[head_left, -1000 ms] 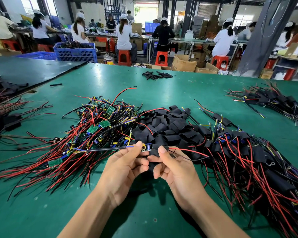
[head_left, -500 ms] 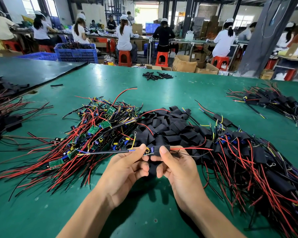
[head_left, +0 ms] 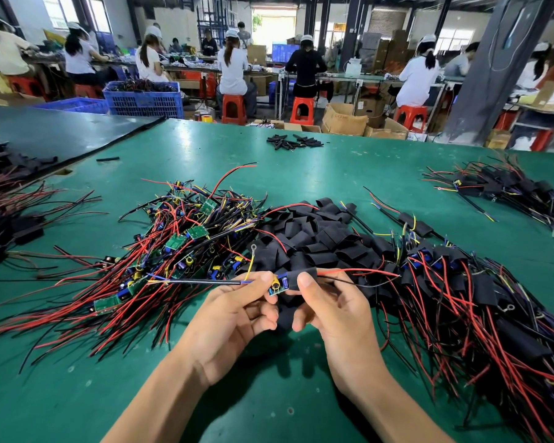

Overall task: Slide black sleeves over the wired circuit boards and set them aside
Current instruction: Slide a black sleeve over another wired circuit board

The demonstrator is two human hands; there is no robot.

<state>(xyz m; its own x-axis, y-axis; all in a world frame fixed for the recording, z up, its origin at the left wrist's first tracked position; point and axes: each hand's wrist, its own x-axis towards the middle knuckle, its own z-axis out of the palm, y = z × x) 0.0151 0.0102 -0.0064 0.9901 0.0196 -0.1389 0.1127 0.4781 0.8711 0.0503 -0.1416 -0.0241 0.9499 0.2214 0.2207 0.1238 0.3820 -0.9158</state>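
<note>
Okay: over the green counter, near middle. Our left hand pinches the wired circuit board, long axis left-right. Our right hand pinches the black sleeve at the board's right end, so we judge the sleeve goes leftward. We find no legible writing.

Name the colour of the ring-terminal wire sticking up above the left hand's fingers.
Yellow; the ring-terminal wire shows best in the head view.
</note>
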